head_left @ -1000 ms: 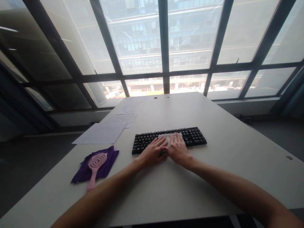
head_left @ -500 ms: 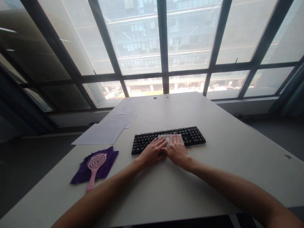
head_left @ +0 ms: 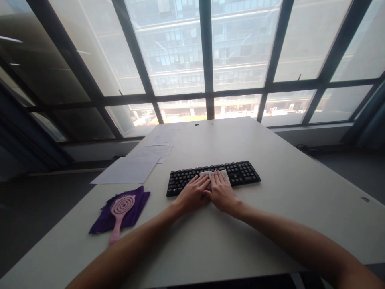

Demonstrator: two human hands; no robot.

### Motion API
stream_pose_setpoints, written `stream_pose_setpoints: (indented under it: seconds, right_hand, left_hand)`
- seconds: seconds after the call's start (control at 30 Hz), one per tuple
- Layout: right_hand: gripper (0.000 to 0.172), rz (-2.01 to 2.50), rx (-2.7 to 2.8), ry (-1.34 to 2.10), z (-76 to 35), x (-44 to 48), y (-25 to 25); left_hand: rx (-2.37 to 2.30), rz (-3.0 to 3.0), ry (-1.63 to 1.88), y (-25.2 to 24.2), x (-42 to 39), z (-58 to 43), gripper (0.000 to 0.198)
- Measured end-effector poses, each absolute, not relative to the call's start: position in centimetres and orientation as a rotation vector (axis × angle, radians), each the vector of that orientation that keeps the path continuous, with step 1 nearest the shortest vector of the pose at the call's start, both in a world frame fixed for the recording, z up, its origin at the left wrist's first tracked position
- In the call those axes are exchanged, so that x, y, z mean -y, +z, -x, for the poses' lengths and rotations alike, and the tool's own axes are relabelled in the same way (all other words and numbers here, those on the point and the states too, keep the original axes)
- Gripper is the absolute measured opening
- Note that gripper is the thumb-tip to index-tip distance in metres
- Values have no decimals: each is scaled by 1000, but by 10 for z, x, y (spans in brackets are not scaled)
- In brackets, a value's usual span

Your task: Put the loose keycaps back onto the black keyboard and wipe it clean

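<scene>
A black keyboard [head_left: 245, 173] lies slightly askew on the white table. Over its middle keys is a white tissue [head_left: 226, 175], creased into a small ridge between my fingers. My left hand [head_left: 193, 192] rests palm down with its fingers stretched over the tissue's left part. Close beside it, my right hand [head_left: 221, 191] lies flat on the tissue, fingers extended and pressing down. The two thumbs meet near the keyboard's front edge. Part of the tissue and the keys below are hidden under both hands.
To the left, a pink hairbrush [head_left: 122, 206] lies on a folded purple cloth [head_left: 140, 204]. Several printed paper sheets [head_left: 126, 170] are spread along the table's left edge. Tall windows [head_left: 177, 48] stand beyond the far end of the white table [head_left: 222, 140].
My right hand has slid a little to the left, closer to my left hand. The tissue has bunched up between them. The left hand has hardly moved.
</scene>
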State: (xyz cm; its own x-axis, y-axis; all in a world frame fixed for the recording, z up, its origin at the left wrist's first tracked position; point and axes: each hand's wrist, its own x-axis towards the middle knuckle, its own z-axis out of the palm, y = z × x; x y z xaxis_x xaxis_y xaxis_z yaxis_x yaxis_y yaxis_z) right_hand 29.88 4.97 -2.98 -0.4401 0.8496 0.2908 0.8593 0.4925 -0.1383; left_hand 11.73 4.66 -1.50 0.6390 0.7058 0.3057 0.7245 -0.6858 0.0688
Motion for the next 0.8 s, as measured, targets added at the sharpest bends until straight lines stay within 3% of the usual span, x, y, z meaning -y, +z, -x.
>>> stream_pose_setpoints:
  seconds: [0.23,0.47,0.8]
  right_hand:
    - [95,1597,2422,-32,-299,-42,-22]
    - [99,1746,2462,-40,-299,-33,-2]
    - [101,1672,2428,-20,-299,-37,-13]
  left_hand:
    - [1025,2876,-422,-13,-46,-111,73]
    - [1077,2836,-451,-11,-44,-117,56]
    - [1099,2809,-400,-16,-46,-116,58]
